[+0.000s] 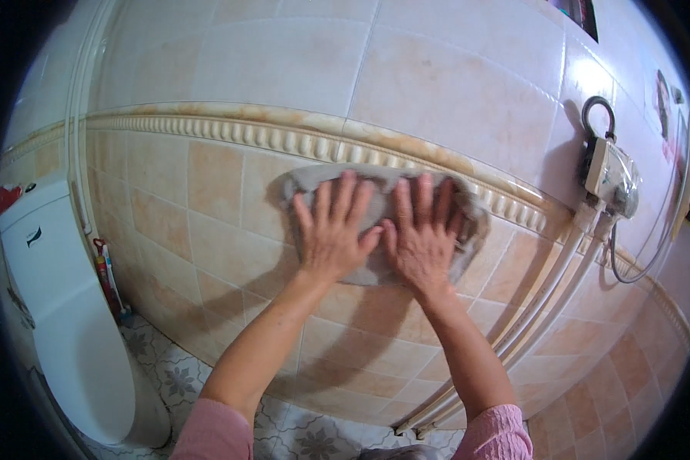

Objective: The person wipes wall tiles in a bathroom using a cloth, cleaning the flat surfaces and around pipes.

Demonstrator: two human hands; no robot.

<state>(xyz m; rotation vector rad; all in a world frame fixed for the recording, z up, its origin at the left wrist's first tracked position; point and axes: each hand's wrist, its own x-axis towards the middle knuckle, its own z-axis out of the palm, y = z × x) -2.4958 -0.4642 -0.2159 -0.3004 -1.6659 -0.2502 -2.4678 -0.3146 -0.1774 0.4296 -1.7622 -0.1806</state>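
Observation:
A grey-brown cloth (374,270) lies spread against the tiled wall (218,230), just under the raised border trim (253,133). My left hand (334,230) presses flat on the cloth's left half with its fingers spread. On the right half my right hand (422,241) lies flat too, fingers pointing up and thumb near the left thumb. The fingers look slightly blurred. At the right the cloth is bunched into folds. Neither hand grips an edge of it; both palms cover parts of the cloth.
A white toilet (86,345) with its lid down stands at the left. Bottles or brushes (106,276) stand between it and the wall. To the right, white pipes (543,299) run up to a plastic-wrapped valve unit (609,172) with a hose. Patterned tiles cover the floor (178,379).

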